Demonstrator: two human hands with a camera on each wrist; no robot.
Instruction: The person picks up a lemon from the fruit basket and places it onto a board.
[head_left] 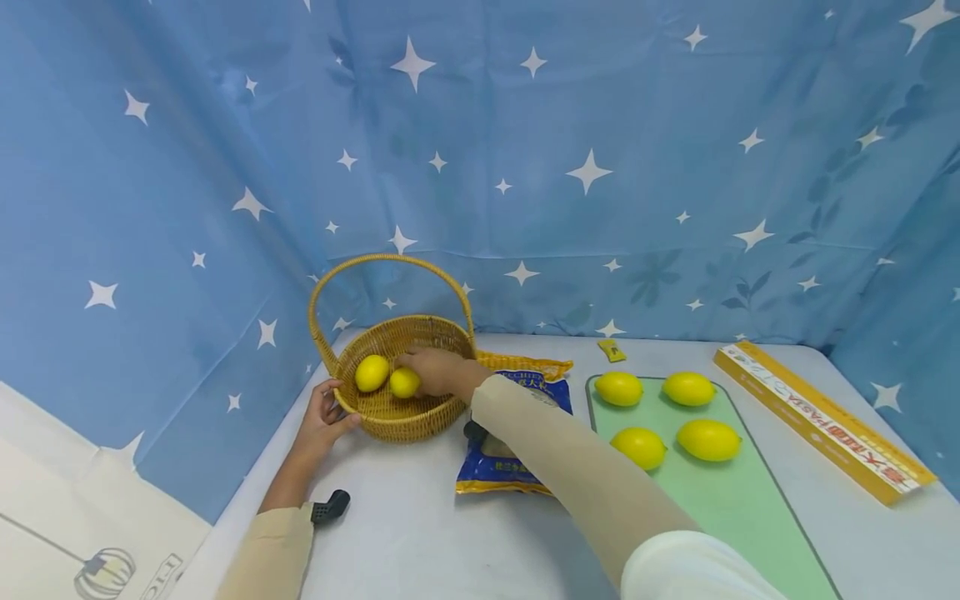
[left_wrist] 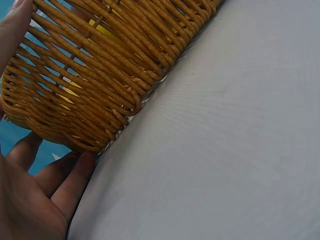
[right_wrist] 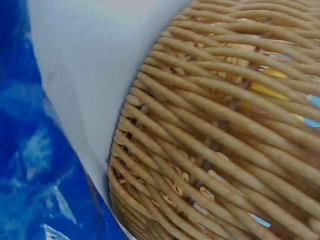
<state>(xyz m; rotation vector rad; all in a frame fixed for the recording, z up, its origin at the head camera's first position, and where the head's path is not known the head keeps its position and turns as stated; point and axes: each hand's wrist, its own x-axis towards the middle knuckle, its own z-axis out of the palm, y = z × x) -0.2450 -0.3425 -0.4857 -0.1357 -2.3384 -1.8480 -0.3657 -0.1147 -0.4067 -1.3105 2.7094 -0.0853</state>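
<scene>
A wicker basket with a tall arched handle stands at the back left of the table. My left hand grips its left side; in the left wrist view the fingers reach under the woven wall, with the thumb on the other side. Inside the basket, my right hand holds a yellow lemon, its fingertips partly hidden behind the fruit. Another lemon lies to the left within the basket. The right wrist view shows only the basket's weave close up, hiding that hand.
A blue and yellow pasta bag lies right of the basket, under my right forearm. Several lemons sit on a green board. Farther right lies a long pasta box; a small yellow packet is near the curtain.
</scene>
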